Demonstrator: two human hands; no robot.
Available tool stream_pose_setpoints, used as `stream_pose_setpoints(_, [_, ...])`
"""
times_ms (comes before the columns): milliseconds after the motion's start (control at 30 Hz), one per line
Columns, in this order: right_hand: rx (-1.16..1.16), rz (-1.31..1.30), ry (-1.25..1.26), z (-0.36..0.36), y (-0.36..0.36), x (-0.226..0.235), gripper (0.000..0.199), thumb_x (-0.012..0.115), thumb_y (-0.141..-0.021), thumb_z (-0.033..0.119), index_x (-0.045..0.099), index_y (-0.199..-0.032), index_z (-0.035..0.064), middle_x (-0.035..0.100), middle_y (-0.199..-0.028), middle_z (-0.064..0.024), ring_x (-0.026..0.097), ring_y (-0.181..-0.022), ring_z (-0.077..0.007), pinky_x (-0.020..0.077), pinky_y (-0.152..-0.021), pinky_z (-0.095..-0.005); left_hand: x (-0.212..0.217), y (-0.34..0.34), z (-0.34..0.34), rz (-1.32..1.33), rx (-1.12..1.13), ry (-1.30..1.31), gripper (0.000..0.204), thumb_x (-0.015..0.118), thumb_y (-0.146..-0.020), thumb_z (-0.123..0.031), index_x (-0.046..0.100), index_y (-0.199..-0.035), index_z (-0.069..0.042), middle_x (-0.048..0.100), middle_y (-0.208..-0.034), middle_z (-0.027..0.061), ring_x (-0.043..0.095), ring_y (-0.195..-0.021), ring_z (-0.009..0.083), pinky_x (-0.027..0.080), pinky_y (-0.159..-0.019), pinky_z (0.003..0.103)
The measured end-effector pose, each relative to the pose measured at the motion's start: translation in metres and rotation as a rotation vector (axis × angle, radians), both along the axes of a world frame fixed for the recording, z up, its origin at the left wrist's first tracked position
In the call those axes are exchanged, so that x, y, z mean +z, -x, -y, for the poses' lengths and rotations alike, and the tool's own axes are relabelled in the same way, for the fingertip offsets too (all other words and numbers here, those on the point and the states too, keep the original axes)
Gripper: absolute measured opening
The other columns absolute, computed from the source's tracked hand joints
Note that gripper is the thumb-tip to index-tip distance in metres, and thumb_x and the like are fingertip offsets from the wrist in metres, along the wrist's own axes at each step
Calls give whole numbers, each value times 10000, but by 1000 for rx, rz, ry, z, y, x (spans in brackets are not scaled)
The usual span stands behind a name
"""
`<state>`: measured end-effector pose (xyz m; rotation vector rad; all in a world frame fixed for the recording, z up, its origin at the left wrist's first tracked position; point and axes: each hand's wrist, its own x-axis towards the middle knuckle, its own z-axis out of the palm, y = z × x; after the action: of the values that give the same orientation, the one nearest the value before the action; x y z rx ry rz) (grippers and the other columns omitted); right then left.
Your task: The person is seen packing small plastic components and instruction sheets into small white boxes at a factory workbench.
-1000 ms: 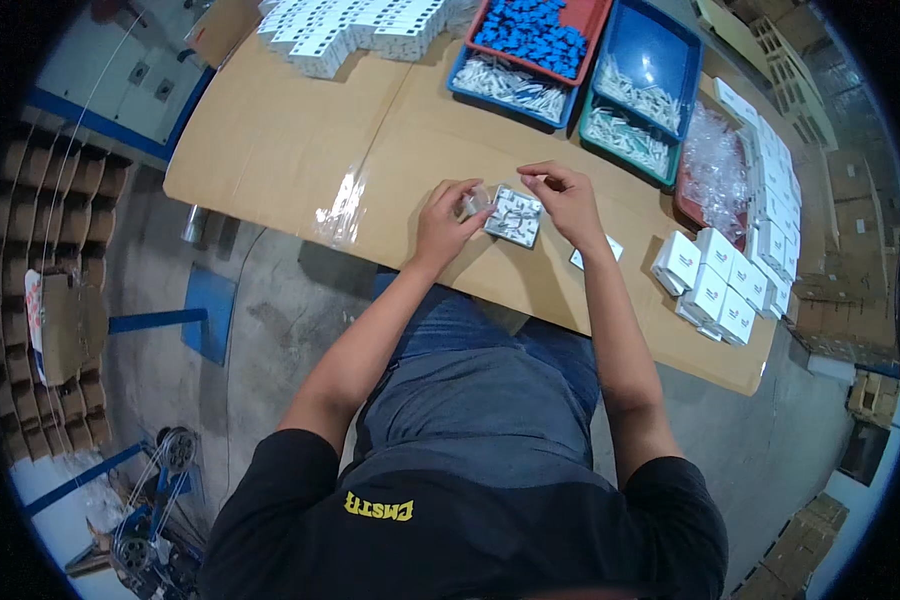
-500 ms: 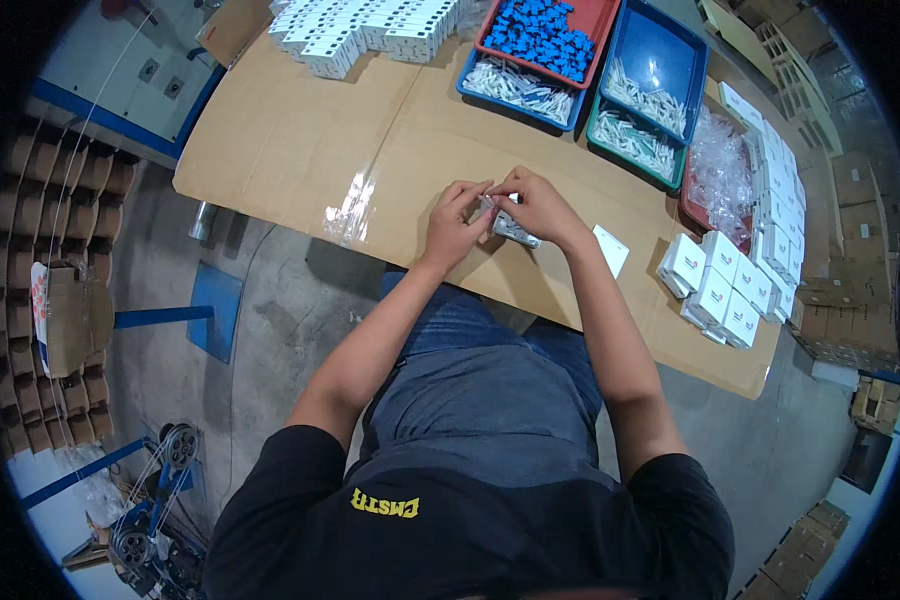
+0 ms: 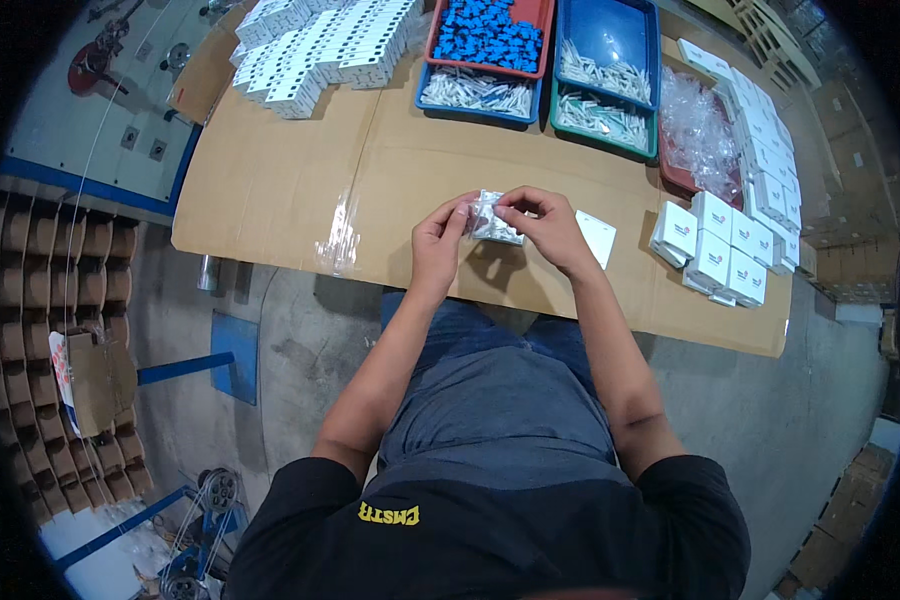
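Both hands meet over the near edge of a cardboard-covered table. My left hand and my right hand together pinch a small clear plastic bag with pale parts inside, held just above the cardboard. A flat white card lies on the cardboard just right of my right hand.
Small white boxes are stacked at the right, more white boxes at the far left. A red tray of blue parts, blue and green trays of white parts and a heap of clear bags sit at the back. Cardboard dividers stand at the left.
The hands have lifted the small bag off the cardboard and brought it up between the fingertips; the view has shifted slightly.
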<state>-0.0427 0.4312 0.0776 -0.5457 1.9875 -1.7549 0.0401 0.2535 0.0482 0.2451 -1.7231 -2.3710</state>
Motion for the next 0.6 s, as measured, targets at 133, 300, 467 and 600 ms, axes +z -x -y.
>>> stream_pose_setpoints(133, [-52, 59, 55, -12, -9, -5, 121, 742, -940, 117, 732, -1004, 14, 687, -874, 7, 576, -752, -55, 466, -675, -220, 0, -2, -10, 42, 11, 48, 238, 598, -1058, -118, 689, -1212, 39, 723, -1099, 70, 670, -1002, 113, 551, -916, 262])
stream_pose_setpoints(300, [-68, 29, 33, -24, -14, -18, 125, 741, -938, 96, 723, -1024, 7, 679, -863, 8, 557, -726, -45, 440, -644, -208, -6, -4, -21, 24, -36, 39, 204, 624, -1038, -82, 688, -1189, 39, 721, -1095, 71, 672, -1000, 118, 553, -908, 265])
stream_pose_setpoints(467, [-89, 113, 71, -30, -19, -29, 124, 724, -946, 98, 723, -1031, 8, 710, -920, -11, 609, -849, -77, 488, -764, -247, -18, -5, -20, 43, -64, 75, 182, 653, -1012, -46, 683, -1171, 39, 712, -1086, 60, 670, -1002, 121, 553, -912, 270])
stream_pose_setpoints(600, [-81, 145, 108, -33, -23, -37, 128, 725, -949, 102, 731, -1041, 13, 712, -926, -10, 610, -842, -66, 484, -747, -231, -23, -6, -21, 36, -96, 67, 151, 665, -1004, -42, 675, -1140, 26, 701, -1065, 48, 664, -991, 111, 547, -896, 263])
